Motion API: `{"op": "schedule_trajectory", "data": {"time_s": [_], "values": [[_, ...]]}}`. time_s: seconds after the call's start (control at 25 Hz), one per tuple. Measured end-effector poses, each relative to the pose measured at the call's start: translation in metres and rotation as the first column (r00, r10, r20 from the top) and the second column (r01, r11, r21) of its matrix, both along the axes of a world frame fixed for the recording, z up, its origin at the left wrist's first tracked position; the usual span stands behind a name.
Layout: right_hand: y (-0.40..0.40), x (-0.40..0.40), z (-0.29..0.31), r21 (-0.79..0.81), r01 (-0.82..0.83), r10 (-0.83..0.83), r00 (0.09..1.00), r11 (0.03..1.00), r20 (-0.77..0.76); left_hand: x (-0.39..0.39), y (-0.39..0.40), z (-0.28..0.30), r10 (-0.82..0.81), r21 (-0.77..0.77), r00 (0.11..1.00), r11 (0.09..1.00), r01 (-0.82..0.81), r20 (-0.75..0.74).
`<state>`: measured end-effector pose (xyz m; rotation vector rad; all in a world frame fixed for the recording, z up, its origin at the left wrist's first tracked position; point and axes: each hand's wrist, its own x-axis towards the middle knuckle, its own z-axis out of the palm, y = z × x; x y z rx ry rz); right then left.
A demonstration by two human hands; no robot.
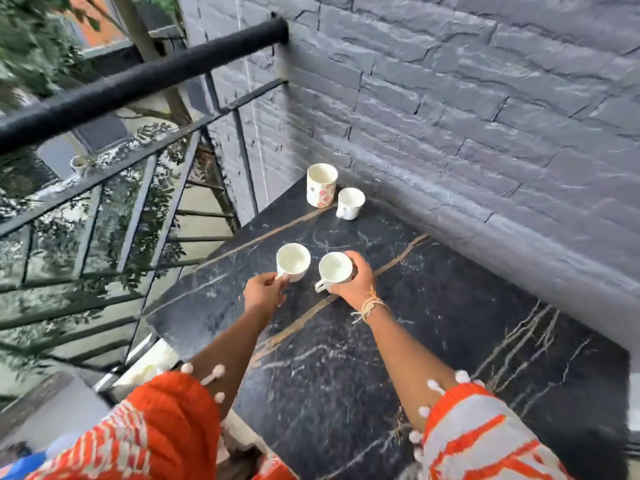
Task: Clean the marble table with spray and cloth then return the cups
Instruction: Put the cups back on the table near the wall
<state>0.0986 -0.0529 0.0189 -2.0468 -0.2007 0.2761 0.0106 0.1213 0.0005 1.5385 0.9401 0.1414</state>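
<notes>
Two small white cups are sitting near the centre of the frame on the black marble table. The left hand is pinching the handle of the left cup, while the right hand is wrapping its fingers around the body of the right cup, whose handle is pointing toward the lower left. Both cups are looking empty, so they are probably light; being glazed ceramic, they are likely stiff, slick and easily chipped against stone. The handle or a full grip round the body seems the safest hold. Whether the cups are resting on the marble or just lifted I cannot tell. Further up the frame, by the grey brick wall, a taller flowered mug and another white cup are standing just beside each other. A black railing is crossing the upper left.
</notes>
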Motion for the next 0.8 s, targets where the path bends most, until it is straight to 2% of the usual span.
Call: {"op": "schedule_trajectory", "data": {"time_s": [0.12, 0.32, 0.56, 0.8], "values": [[0.011, 0.044, -0.004, 0.013, 0.031, -0.031, 0.999, 0.999, -0.022, 0.054, 0.012, -0.007, -0.054, 0.012, 0.998, 0.998, 0.054, -0.043], [0.033, 0.093, -0.017, -0.023, 0.044, -0.045, 0.997, 0.999, -0.059, 0.116, 0.037, -0.012, -0.092, 0.011, 0.996, 0.996, 0.092, -0.014], [0.053, 0.112, -0.024, -0.041, 0.021, -0.025, 0.995, 0.999, -0.095, 0.15, 0.06, -0.021, -0.052, -0.063, 0.998, 0.997, 0.049, -0.046], [0.061, 0.116, -0.027, -0.036, 0.006, -0.013, 0.983, 0.999, -0.182, 0.157, 0.07, -0.03, -0.037, -0.061, 0.994, 0.998, 0.031, -0.104]]}}
